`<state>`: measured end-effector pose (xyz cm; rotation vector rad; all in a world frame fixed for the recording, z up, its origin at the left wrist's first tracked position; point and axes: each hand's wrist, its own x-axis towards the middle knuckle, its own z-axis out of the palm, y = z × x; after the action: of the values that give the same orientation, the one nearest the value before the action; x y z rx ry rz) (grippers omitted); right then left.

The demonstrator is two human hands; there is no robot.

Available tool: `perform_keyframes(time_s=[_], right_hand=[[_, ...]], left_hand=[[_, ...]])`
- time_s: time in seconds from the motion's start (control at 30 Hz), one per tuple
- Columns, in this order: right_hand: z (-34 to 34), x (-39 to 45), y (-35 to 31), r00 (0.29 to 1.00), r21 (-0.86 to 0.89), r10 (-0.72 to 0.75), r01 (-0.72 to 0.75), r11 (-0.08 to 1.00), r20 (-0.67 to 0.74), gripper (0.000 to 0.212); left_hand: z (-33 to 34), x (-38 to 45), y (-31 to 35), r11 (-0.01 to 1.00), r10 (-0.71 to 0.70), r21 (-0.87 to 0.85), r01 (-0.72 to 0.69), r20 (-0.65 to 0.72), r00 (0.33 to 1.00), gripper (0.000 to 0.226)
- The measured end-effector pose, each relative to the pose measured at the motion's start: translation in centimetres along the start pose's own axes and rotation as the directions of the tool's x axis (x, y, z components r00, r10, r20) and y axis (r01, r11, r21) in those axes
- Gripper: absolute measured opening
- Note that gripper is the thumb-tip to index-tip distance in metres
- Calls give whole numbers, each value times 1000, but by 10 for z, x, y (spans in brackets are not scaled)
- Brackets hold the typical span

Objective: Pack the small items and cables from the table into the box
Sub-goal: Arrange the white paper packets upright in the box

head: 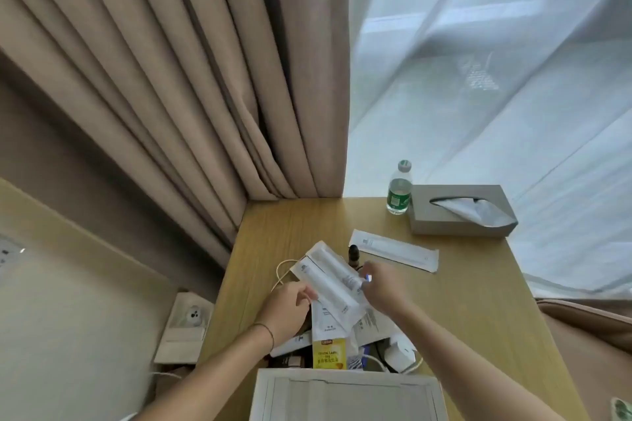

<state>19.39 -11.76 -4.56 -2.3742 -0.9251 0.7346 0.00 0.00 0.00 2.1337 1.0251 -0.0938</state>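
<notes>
Yellow tea packet (329,353) reads "Lipton" (rest blurred).

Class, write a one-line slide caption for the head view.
Both hands, left hand and right hand, hold white sachets over clutter beside the open box on the table.

Bare desk (478,311) lies open along the right side, between the long white packet (393,250) and the near edge. The far right corner is blocked by a water bottle (399,189) just beside a tissue box (458,215). Clutter crowds the middle: white sachets (337,284), a yellow tea packet (329,354) and a white charger (402,352), just behind the box (345,396). Curtains (205,96) close the far left.
</notes>
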Motion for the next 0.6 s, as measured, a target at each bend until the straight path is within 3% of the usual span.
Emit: perform_keyframes(time_s=[0.13,0.23,0.33,0.5,0.6], right_hand=[[15,10,-15,1000,-230,7,-8,973,-6,23],[29,14,-17,1000,-305,5,-10,952,-19,38],[34,19,-18,999,-246,18,-25,969,-32,51],[20,20,-26,994,-162,102,-94,982,38,19],[5,12,-29,994,38,113,-113,993,14,10]], left_hand=[[-7,4,-9,999,-7,41,6,18,1000,25],[-7,5,-19,998,-4,69,2,25,1000,25],[-6,7,-27,995,11,102,-15,45,999,23],[-3,13,-30,979,55,192,-66,65,996,24],[1,22,-31,960,85,263,-99,64,994,26]])
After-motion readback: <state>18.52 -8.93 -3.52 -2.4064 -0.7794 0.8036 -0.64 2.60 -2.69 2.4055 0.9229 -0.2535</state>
